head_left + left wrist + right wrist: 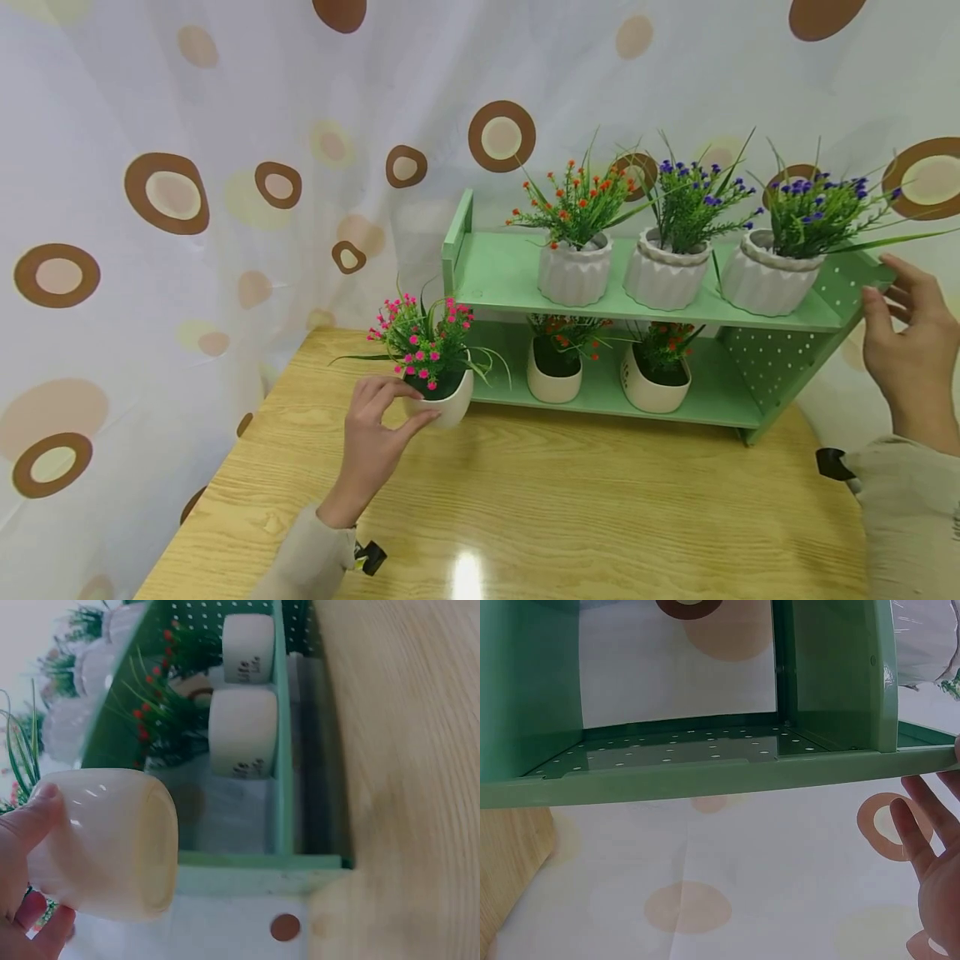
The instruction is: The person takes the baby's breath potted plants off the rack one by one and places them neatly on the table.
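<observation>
My left hand (378,425) pinches the rim of a white pot with pink artificial flowers (442,400), thumb outside and fingers at its near side. In the left wrist view that pot (105,844) appears sideways, its base showing clear of the wood, just off the left end of a green two-tier shelf (495,283). My right hand (911,342) grips the top front corner of the shelf's right side panel (862,283) between thumb and fingers. Two cream pots with red flowers, one of them the right-hand pot (656,383), stand on the lower tier, left part vacant.
Three ribbed white pots line the upper tier: one with orange flowers (576,271), a middle one with purple flowers (667,271), and a right one with purple flowers (772,275). The shelf stands on a wooden table (600,517) against a dotted curtain (247,108).
</observation>
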`<action>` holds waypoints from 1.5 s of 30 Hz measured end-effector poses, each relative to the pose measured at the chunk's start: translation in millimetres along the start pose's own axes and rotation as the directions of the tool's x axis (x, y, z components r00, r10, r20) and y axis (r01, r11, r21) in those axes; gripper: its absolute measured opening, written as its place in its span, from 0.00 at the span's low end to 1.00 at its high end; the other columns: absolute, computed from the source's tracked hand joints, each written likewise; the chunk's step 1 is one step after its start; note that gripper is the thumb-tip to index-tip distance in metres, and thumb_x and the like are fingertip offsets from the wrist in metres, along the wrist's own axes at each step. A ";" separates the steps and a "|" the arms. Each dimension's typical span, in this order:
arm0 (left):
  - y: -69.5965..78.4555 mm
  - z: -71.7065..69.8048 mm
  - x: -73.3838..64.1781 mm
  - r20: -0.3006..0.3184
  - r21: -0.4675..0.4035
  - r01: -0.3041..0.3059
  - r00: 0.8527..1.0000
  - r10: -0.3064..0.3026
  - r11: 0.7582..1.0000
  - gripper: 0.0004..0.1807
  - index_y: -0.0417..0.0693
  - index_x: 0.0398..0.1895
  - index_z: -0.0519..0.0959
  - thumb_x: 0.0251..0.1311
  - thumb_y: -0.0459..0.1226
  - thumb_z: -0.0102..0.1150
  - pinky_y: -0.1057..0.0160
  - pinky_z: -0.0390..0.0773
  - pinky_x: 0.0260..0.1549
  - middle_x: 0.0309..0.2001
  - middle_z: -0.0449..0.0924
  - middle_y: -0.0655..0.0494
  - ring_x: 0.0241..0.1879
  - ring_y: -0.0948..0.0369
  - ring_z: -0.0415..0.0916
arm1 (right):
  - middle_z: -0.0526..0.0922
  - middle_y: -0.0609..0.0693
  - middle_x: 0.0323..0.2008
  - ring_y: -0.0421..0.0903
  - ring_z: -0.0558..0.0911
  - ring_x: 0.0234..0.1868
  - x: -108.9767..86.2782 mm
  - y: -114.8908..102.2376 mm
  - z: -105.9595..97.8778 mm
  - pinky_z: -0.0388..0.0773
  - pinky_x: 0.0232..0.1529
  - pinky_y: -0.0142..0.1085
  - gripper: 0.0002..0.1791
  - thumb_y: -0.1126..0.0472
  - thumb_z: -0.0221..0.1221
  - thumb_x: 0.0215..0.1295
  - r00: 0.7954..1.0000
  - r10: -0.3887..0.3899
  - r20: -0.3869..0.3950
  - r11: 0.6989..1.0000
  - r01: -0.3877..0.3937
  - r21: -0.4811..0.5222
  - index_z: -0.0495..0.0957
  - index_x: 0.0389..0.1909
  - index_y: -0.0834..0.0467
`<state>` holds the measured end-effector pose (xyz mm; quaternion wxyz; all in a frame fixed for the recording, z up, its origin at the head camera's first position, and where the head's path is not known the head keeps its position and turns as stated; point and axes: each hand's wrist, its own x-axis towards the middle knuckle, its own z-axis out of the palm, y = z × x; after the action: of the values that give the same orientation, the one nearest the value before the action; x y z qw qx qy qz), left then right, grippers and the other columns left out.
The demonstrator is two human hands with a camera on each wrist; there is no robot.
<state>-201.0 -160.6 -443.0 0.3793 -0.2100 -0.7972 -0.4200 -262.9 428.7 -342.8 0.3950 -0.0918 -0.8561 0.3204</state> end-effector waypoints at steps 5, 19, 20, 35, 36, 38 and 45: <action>-24.2 -2.0 -7.4 -0.026 0.022 0.027 0.999 -0.027 0.999 0.16 0.46 0.33 0.86 0.42 0.34 0.85 0.62 0.69 0.49 0.35 0.84 0.54 0.44 0.53 0.73 | 0.70 0.51 0.75 0.47 0.68 0.77 -0.4 0.7 0.1 0.60 0.78 0.33 0.26 0.51 0.44 0.84 1.000 -0.001 0.002 1.000 0.001 0.003 0.60 0.78 0.30; -73.8 -1.5 -8.1 -0.076 0.036 0.105 0.992 -0.102 0.994 0.16 0.42 0.33 0.85 0.41 0.31 0.84 0.63 0.67 0.45 0.38 0.82 0.47 0.41 0.52 0.70 | 0.71 0.49 0.74 0.41 0.69 0.76 -2.1 0.6 0.8 0.61 0.76 0.28 0.26 0.51 0.45 0.84 1.000 -0.013 -0.005 1.000 0.013 0.004 0.62 0.77 0.31; -77.1 -0.8 -7.9 -0.076 0.035 0.110 0.991 -0.107 0.993 0.16 0.42 0.33 0.85 0.41 0.31 0.84 0.63 0.66 0.44 0.38 0.82 0.47 0.41 0.52 0.70 | 0.71 0.49 0.74 0.41 0.69 0.76 -2.1 0.7 0.8 0.61 0.76 0.28 0.26 0.51 0.45 0.84 1.000 -0.012 -0.005 1.000 0.012 0.004 0.62 0.77 0.31; -118.7 14.8 -12.5 -0.018 0.016 0.221 0.975 -0.220 0.975 0.13 0.44 0.33 0.84 0.47 0.33 0.82 0.57 0.73 0.37 0.37 0.80 0.46 0.39 0.54 0.67 | 0.72 0.49 0.74 0.42 0.69 0.76 -1.5 2.8 0.8 0.60 0.76 0.29 0.26 0.51 0.45 0.83 1.000 -0.017 -0.009 1.000 0.017 0.011 0.62 0.77 0.31; -120.6 15.9 -12.6 -0.012 0.014 0.230 0.973 -0.230 0.973 0.13 0.44 0.33 0.84 0.48 0.34 0.82 0.56 0.73 0.37 0.37 0.80 0.46 0.39 0.55 0.67 | 0.72 0.49 0.74 0.42 0.69 0.76 -1.6 2.5 0.7 0.60 0.77 0.29 0.26 0.51 0.45 0.83 1.000 -0.017 -0.010 1.000 0.017 0.011 0.62 0.77 0.31; -124.1 17.8 -12.9 0.001 0.013 0.253 0.968 -0.253 0.967 0.13 0.44 0.34 0.84 0.49 0.34 0.82 0.54 0.74 0.38 0.38 0.80 0.47 0.40 0.57 0.66 | 0.72 0.50 0.74 0.43 0.69 0.76 -1.8 1.7 0.5 0.60 0.77 0.29 0.26 0.51 0.45 0.84 1.000 -0.019 -0.011 1.000 0.020 0.010 0.62 0.77 0.31; -133.2 22.3 -16.1 0.061 -0.014 0.346 0.937 -0.345 0.938 0.12 0.44 0.35 0.85 0.52 0.35 0.80 0.63 0.82 0.51 0.39 0.79 0.49 0.46 0.59 0.69 | 0.72 0.51 0.74 0.44 0.69 0.76 -1.4 0.3 -0.4 0.60 0.77 0.29 0.26 0.51 0.45 0.84 1.000 -0.023 -0.017 1.000 0.023 0.008 0.62 0.78 0.33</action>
<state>-287.6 -216.8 -531.5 0.2740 -0.0835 -0.8272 -0.4835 -261.7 428.6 -343.7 0.4065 -0.0829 -0.8523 0.3185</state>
